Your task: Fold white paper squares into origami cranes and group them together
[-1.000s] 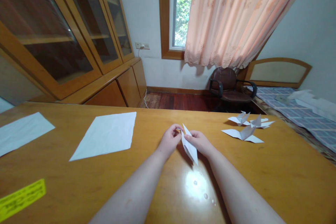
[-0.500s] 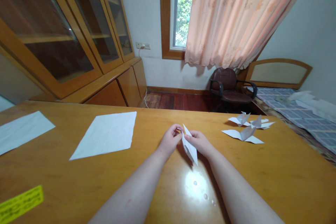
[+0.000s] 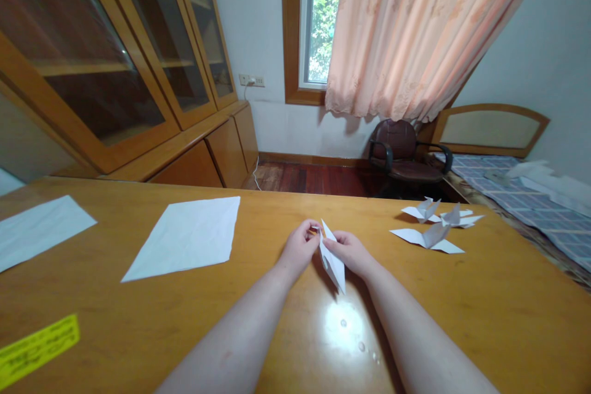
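Left hand: my left hand (image 3: 299,248) is curled nearly closed, with thumb and forefinger pinched on the upper edge of the folded paper (image 3: 333,261), close to its top point.
Right hand: my right hand (image 3: 351,250) is closed the same way. Its fingertips grip the same piece from the other side, just beside the left.
Folded paper: it is white, narrow and pointed at both ends. I hold it between the two hands just above the table (image 3: 462,320), and its lower tip slants down toward me.
Step in hand: I judge that I am working a small crease near the upper tip. My fingers hide the fold itself, so I cannot tell its exact shape.
What the next move calls for: as I judge it, one hand should hold steady while the other presses along the crease. The touch should be light, since the sheet is thin and the points must stay lined up.
Winged paper shapes: three folded pieces (image 3: 434,234) lie to my right on the table, well apart from my hands.
Flat sheets: one white sheet (image 3: 187,237) lies to my left, and another (image 3: 39,231) lies farther left at the edge.
Yellow label: a strip (image 3: 37,351) is stuck near the left corner, closest to me.
Beyond the table: a dark chair (image 3: 401,148) stands under a peach curtain (image 3: 415,31).
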A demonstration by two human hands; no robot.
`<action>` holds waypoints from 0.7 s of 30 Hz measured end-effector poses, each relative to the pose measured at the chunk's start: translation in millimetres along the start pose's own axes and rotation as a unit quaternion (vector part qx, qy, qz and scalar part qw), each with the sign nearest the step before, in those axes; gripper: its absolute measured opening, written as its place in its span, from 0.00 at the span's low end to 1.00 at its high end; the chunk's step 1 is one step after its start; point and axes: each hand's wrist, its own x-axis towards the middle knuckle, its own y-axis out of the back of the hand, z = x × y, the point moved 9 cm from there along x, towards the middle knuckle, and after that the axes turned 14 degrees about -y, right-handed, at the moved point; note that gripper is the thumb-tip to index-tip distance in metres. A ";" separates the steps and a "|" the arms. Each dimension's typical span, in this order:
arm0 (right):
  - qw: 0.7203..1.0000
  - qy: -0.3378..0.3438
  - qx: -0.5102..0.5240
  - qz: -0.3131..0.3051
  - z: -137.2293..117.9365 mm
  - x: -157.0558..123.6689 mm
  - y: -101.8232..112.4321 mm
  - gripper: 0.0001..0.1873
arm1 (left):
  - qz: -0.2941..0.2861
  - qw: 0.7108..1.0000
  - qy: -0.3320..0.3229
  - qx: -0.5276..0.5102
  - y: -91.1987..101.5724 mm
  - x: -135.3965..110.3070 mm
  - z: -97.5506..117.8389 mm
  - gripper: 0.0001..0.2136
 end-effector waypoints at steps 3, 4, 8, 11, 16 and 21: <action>1.000 0.004 -0.008 0.004 0.1 0.2 0.2 0.26 | 0.000 1.000 0.001 -0.003 -0.2 -0.3 -1.0 0.08; 1.000 0.005 -0.011 0.005 -0.1 0.2 0.1 0.26 | 0.000 1.000 0.002 -0.004 -0.4 -0.5 -1.2 0.08; 1.000 0.007 -0.017 0.010 -1.0 0.0 0.2 0.26 | -0.003 1.000 0.004 -0.007 -1.0 -1.1 -0.4 0.08; 1.000 0.003 -0.016 0.010 -0.3 0.3 0.0 0.26 | -0.006 1.000 0.003 -0.009 -1.4 -1.4 0.6 0.07; 1.000 0.006 -0.013 0.004 1.0 1.2 -0.3 0.26 | -0.012 1.000 0.008 -0.007 -2.7 -1.7 0.3 0.08; 1.000 0.006 0.000 -0.010 0.0 -0.1 -2.9 0.25 | -0.010 1.000 0.007 -0.004 -2.9 -1.2 -0.5 0.07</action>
